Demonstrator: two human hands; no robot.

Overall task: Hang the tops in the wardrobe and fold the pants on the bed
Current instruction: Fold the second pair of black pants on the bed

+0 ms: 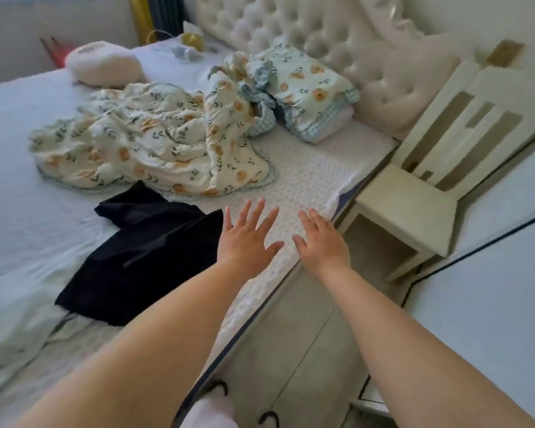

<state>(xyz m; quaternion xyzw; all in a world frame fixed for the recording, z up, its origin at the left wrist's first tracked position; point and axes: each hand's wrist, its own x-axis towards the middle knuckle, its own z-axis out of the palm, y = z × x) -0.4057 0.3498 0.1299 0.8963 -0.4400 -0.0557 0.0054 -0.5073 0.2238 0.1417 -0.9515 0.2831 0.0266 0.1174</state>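
Head | black garment (142,251) rumpled on bed (28,211) | left hand (247,239), right hand (322,242): fingers spread, empty

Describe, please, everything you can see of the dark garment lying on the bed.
The dark garment looks navy-black, of soft matte fabric, with one crease or seam running across its middle. It lies unfolded and loosely spread on the white bed. Its far corner meets the hem of the floral quilt; its right edge lies by the open left hand, contact unclear. Whether it is pants or a top cannot be told.
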